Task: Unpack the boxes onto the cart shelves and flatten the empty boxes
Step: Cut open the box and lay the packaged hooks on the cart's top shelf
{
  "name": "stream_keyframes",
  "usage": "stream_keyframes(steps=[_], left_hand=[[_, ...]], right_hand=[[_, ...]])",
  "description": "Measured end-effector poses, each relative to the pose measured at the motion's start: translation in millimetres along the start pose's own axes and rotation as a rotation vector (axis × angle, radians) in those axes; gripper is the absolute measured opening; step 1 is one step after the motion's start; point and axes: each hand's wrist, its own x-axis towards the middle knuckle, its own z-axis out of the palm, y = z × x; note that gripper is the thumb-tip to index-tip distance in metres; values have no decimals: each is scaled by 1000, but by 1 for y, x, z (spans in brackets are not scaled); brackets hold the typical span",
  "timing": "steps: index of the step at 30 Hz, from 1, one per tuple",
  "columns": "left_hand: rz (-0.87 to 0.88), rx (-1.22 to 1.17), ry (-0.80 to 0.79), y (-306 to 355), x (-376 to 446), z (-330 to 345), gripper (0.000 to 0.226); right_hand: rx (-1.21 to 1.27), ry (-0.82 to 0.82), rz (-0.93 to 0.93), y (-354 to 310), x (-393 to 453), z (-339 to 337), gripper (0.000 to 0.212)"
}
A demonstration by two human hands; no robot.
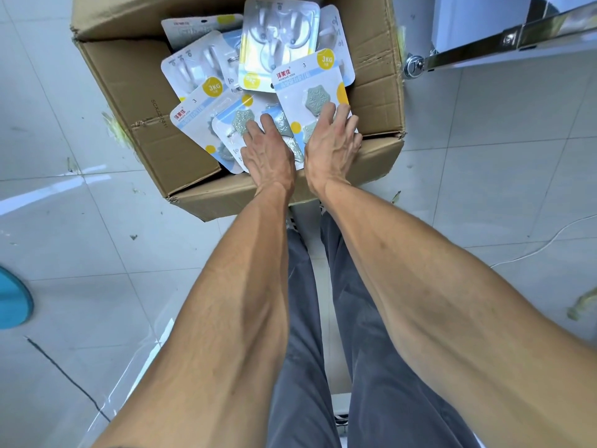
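An open cardboard box [129,92] stands on the floor in front of me, flaps spread out. It is full of blister packs of adhesive hooks, white-blue cards with yellow "3KG" dots. My left hand [268,147] lies flat on a pack of grey-green hooks [232,124] near the box's front edge. My right hand [332,140] rests, fingers spread, on the neighbouring pack [307,88]. Neither hand has lifted a pack. Further back lie packs of clear white hooks [277,37].
A metal cart frame [468,50] with a caster wheel [415,64] stands at the upper right, close to the box. A blue round object [13,305] sits at the left edge. A thin white cable [533,250] runs across the tiled floor on the right.
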Motion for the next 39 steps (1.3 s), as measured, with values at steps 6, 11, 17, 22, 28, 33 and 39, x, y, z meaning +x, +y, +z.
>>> stream_keyframes(steps=[6, 11, 17, 22, 28, 33, 39], left_hand=[[59, 69, 35, -3, 5, -5, 24], [169, 114, 28, 0, 13, -17, 26], [5, 58, 63, -9, 27, -28, 13], [-177, 59, 164, -38, 36, -43, 14], [-337, 34, 136, -59, 21, -39, 22], [-143, 59, 21, -45, 19, -40, 32], [-75, 26, 57, -27, 63, -45, 34]], right_hand=[[38, -3, -6, 0, 0, 2, 25], [55, 0, 59, -6, 10, 1, 19], [185, 95, 116, -10, 3, -6, 21], [275, 94, 228, -8, 10, -11, 29], [236, 1, 218, -15, 21, -16, 28], [247, -107, 183, -15, 9, -11, 22], [243, -173, 208, -21, -1, 1, 35]])
